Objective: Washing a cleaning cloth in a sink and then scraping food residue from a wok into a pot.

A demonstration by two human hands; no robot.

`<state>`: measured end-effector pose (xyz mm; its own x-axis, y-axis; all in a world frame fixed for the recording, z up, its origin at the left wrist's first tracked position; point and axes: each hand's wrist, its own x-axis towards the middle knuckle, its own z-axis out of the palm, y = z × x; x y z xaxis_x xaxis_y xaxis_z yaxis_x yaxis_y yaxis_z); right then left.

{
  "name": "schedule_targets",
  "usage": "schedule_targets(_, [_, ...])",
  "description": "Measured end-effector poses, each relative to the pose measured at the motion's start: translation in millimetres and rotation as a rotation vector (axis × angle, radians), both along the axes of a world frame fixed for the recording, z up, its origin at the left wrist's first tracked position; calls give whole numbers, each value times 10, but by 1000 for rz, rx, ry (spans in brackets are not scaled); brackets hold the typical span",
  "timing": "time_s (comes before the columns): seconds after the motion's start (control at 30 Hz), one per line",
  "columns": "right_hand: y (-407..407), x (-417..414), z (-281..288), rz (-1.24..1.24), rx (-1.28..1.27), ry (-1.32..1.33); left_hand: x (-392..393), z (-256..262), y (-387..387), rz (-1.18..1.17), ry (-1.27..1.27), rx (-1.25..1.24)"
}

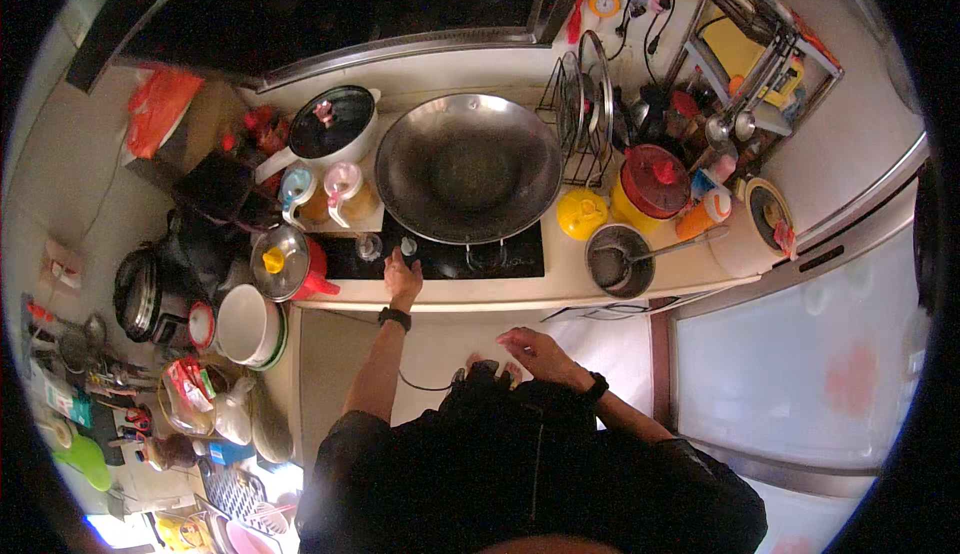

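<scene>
My left hand [403, 281] reaches over the front of the black glass gas cooktop [517, 260], its fingertips right by a control knob [408, 246]. Whether the fingers grip that knob is too small to tell. A second knob [368, 246] sits just to the left. Behind the hand, a large metal wok [471, 168] rests on the cooktop, and nothing shows in its bowl. My right hand [546, 359] hovers before my body, below the counter edge, with fingers loosely bent and nothing in them.
Left of the wok stand a lidded white pan [334, 125], seasoning jars [351, 192] and a red pot with a glass lid [280, 261]. To the right are a lid rack [581, 115], a yellow container [582, 214] and a metal pot with a ladle [619, 260]. A range hood [405, 55] overhangs the back.
</scene>
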<state>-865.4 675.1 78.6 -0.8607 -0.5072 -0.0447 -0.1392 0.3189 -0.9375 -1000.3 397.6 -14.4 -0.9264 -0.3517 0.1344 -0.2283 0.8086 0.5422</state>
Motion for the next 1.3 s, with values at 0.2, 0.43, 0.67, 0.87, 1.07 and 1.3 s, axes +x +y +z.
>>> schedule_targets(0.2, [122,-239,-62,-49,-52,-46,-284,-323,-38,3,-63,-24])
schedule_targets(0.43, [104,-406,95,-93,13,-31,-299,-109,22,43,70,21])
schedule_targets(0.67, [119,-467,80,-196,-39,-75,-372,-125,87,-70,167,-4])
schedule_targets(0.87, [125,-590,96,-134,-11,137,-411,-922,-593,-53,276,410])
schedule_targets(1.07, [808,-1044,-54,-525,-268,-240,-185,-300,218,102,217,56])
schedule_targets(1.3, [868,-1710,-488,-766,-636,-566,389,-903,281,89,267,713])
